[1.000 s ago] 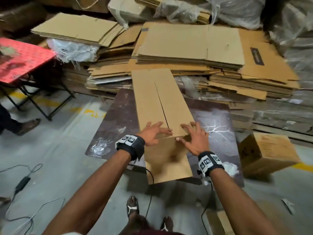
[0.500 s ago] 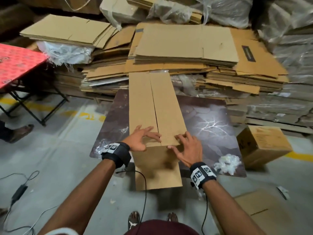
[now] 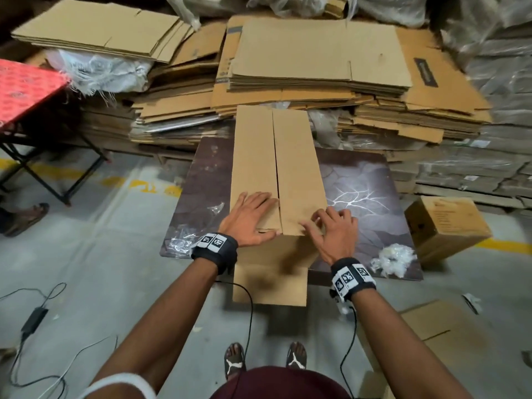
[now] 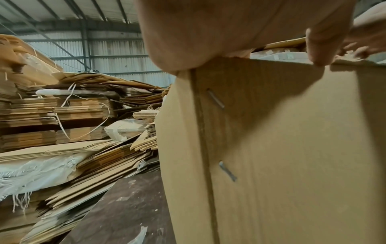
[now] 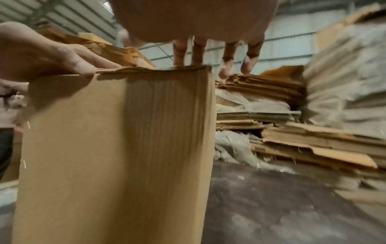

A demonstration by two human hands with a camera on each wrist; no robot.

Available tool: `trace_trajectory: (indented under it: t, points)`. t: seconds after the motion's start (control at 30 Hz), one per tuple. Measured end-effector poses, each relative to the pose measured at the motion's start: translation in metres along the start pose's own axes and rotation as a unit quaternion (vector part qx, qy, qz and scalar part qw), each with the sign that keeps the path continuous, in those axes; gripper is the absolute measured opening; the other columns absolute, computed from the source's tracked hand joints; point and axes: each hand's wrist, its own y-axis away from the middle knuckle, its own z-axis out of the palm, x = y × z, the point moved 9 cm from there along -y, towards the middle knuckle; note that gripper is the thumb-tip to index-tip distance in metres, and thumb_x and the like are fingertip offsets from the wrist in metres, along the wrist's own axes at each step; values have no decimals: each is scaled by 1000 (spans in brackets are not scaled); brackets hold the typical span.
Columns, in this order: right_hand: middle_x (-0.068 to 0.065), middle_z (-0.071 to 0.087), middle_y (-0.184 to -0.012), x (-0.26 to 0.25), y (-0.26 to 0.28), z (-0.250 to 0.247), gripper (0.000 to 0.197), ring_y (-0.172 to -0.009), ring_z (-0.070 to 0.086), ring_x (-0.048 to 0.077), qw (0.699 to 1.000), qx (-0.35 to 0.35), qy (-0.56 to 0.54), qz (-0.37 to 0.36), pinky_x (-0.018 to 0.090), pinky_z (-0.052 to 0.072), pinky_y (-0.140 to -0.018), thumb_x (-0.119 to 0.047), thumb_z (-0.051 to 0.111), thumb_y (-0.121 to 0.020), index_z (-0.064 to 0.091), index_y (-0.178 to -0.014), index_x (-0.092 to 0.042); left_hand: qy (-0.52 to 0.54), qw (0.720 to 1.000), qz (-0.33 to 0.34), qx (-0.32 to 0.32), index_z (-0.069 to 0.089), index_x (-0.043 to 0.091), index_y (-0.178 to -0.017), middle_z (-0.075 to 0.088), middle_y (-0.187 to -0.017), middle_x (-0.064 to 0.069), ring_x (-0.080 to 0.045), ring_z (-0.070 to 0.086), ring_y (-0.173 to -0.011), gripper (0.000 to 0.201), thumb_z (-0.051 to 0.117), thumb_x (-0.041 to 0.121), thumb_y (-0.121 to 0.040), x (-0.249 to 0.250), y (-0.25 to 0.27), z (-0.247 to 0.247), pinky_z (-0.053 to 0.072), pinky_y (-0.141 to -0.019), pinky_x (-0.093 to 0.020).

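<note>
Over the last second the top of the tall cardboard box (image 3: 270, 277) has been squared up. The seam between its left flap (image 3: 253, 156) and right flap (image 3: 296, 162) ran skewed with a gap at the near end. Now it runs straight and the edges meet.

The left hand (image 3: 250, 218) has kept to the front of its flap and lies flat and released on it, thumb along the near edge. The right hand (image 3: 331, 231) has slid outward to the near right corner. Its fingers are arched, the first two fingertips (image 5: 188, 61) press the flap's top, and the other two are in the air. It is pressing rather than clasping (as far as the right wrist view lets me judge). I take it the top is closed and now only needs holding down and sealing.

The box stands upright at the near edge of the dark marbled desk (image 3: 359, 174); I cannot tell whether its base sits on the desk. Staples (image 4: 216, 98) pin its side seam.

Stacks of flattened cartons (image 3: 316, 53) rise close behind the desk, leaving little room to push the box away. Crumpled plastic (image 3: 391, 259) lies on the desk's right near corner, well clear of the flaps. A smaller carton (image 3: 446, 226) sits on the floor to the right and a red folding table (image 3: 26, 87) stands to the left. A wrist cable (image 3: 250, 306) dangles beside the box's front face and could snag.
</note>
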Motion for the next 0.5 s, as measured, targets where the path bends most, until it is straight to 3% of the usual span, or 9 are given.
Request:
trace_trajectory:
  t: [0.1,0.2,0.27,0.37,0.43,0.5]
  points:
    - [-4,56,-109,-17,-10,15,60,-105,46,26,990,-94,67,-87,45,33,-90,-84,47,-84,59,-108,-30,-7,1000,-2,-9,37,23,-155,32,-163,-2,-22,27,-151,87,48,74,-86,-1,-9,2,8,-126,-53]
    - [-1,58,-116,-30,-13,16,57,-109,52,27,982,-113,40,-142,49,34,-96,-73,49,-88,58,-119,-27,-13,1000,-8,-10,36,25,-156,30,-164,-1,-21,27,-151,88,44,78,-86,-3,-10,2,8,-126,-52]
    - [0,60,-113,-33,-15,-5,44,-104,58,26,986,-54,-45,-149,48,36,-94,-53,54,-90,58,-120,-21,-23,1000,-5,-11,34,27,-156,30,-165,-1,-21,27,-150,89,40,81,-86,-2,-10,2,9,-126,-52]
    - [3,59,-113,-12,-11,-53,35,-100,56,18,975,131,-160,-80,48,43,-90,-20,61,-89,55,-122,-12,-37,999,-16,-22,27,31,-159,29,-164,-1,-22,27,-150,90,32,84,-87,-2,-11,4,11,-125,-53]
    - [4,49,-122,14,-4,-77,47,-110,50,19,962,246,-119,12,51,42,-94,-7,64,-85,47,-128,-12,-51,998,-29,-36,25,37,-159,29,-164,-3,-25,28,-150,85,24,86,-88,-2,-15,7,13,-124,-54]
    - [3,39,-133,38,-2,-87,60,-126,40,25,954,271,-6,126,55,32,-106,-5,63,-79,42,-133,-21,-67,996,-39,-43,29,39,-157,28,-164,-4,-26,27,-149,82,18,85,-90,1,-18,12,13,-123,-54]
